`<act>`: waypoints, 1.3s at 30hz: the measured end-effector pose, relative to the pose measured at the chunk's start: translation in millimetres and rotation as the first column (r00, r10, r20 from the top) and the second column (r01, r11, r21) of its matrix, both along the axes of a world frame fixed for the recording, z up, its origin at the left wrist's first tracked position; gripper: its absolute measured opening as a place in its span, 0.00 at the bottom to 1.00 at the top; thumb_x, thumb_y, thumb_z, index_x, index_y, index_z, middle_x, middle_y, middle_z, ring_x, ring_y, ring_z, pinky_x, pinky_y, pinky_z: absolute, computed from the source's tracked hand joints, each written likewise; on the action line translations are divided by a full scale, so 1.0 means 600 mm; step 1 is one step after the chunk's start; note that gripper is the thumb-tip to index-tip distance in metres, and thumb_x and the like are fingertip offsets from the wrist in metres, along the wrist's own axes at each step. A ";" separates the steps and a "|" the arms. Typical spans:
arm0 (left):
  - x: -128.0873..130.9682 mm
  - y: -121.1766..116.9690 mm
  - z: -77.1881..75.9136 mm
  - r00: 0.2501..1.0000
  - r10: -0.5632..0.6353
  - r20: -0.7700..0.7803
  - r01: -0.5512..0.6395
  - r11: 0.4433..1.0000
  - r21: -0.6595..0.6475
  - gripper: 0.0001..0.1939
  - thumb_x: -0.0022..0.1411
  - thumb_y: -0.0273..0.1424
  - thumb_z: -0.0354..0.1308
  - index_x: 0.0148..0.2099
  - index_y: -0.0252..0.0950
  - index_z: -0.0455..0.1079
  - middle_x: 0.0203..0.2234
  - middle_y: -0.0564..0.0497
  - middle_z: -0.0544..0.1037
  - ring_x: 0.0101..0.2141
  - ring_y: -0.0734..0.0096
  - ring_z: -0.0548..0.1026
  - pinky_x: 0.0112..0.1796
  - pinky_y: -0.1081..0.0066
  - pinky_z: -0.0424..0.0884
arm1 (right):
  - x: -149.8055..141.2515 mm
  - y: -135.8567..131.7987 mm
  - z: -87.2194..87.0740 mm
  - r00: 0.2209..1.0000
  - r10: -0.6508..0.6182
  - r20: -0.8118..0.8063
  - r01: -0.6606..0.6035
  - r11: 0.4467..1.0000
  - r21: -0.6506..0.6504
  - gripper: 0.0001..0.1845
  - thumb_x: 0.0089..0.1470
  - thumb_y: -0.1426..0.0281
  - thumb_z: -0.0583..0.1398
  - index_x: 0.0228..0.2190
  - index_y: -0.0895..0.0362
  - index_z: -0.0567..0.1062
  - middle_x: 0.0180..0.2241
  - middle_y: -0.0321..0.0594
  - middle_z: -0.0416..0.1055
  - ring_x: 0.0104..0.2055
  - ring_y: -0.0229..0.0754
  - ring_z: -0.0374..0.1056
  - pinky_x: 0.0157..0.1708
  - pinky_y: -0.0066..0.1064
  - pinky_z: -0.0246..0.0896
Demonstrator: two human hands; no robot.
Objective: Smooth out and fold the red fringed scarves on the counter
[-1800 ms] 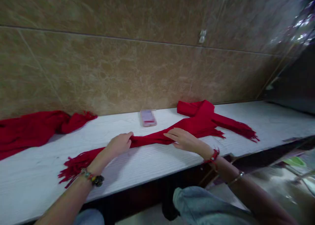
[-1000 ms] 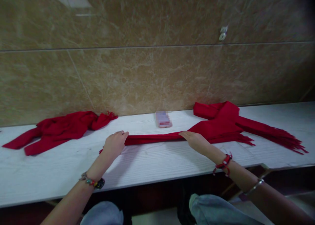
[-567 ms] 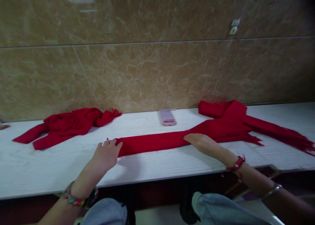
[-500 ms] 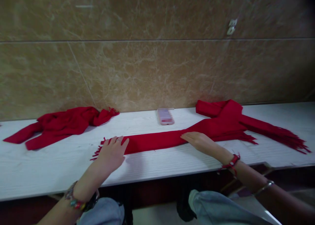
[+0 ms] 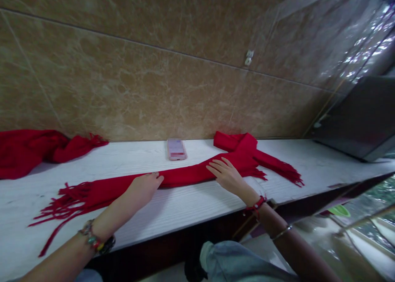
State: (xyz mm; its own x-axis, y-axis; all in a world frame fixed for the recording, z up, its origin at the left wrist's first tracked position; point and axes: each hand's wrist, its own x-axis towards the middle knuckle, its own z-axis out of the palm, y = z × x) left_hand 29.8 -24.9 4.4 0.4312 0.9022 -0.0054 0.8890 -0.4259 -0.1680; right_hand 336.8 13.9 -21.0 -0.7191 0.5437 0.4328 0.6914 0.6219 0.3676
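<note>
Scarf (image 5: 185, 177) on table (image 5: 191, 203), phone (image 5: 175, 149) behind it, second scarf (image 5: 27, 152) far left.

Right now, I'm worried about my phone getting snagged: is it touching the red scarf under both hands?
Apart. In the head view, the white tabletop shows as a narrow strip between the phone's lower edge and the red scarf.

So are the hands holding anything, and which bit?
The left hand is on the scarf, partway along from its fringe; I can't tell if it's gripping. The right hand lies open on it, not gripping.
</note>
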 end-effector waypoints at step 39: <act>0.226 0.020 -0.012 0.956 -0.137 0.260 0.098 0.982 0.160 0.12 0.59 0.26 0.51 0.46 0.30 0.62 0.41 0.38 0.70 0.42 0.60 0.71 0.38 0.64 0.69 | 0.020 0.013 0.016 0.979 0.039 -0.199 -0.058 0.994 -0.091 0.07 0.53 0.77 0.53 0.33 0.60 0.71 0.35 0.44 0.70 0.38 0.42 0.65 0.40 0.34 0.63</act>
